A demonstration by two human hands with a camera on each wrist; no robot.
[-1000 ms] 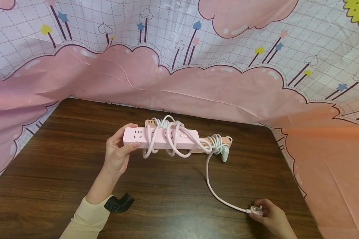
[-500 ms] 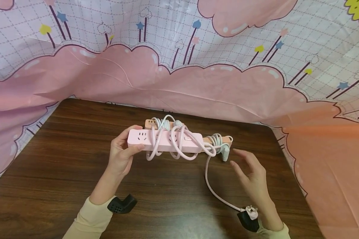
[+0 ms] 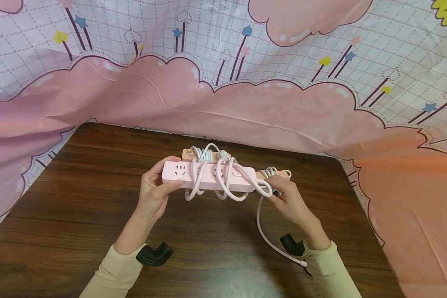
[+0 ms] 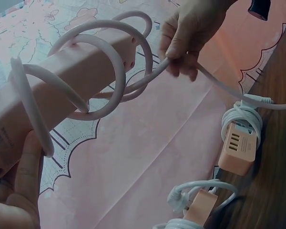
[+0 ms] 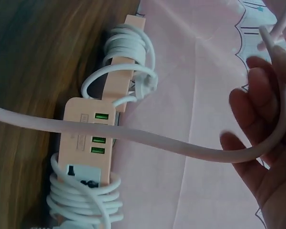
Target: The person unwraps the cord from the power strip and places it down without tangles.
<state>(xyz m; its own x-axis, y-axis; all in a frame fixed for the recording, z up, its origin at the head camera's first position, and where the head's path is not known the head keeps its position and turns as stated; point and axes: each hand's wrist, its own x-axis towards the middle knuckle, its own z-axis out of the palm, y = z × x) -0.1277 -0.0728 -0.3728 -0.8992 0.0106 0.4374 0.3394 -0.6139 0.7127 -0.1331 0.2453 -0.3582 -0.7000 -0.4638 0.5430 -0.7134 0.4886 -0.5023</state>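
Observation:
My left hand (image 3: 154,192) grips the left end of a pink power strip (image 3: 210,178), holding it raised above the table with its sockets showing. The strip's own pale pink cord is wound round it in loose loops. Beside the strip's right end, my right hand (image 3: 288,200) pinches this cord (image 4: 158,71) between thumb and fingers, as the left wrist view shows. From there the free length of cord (image 3: 260,223) hangs down and runs right to my sleeve, where its plug is hidden in the head view.
Behind the pink strip, two orange power strips with USB ports, one left (image 3: 188,154) and one right (image 3: 284,174), lie on the dark wooden table (image 3: 78,198). White cords are coiled round them. A patterned pink curtain (image 3: 208,107) hangs at the back and sides.
My right hand has let go of the plug at the lower right and moved up and left to take hold of the cord by the strip's end. The held strip shifted slightly right.

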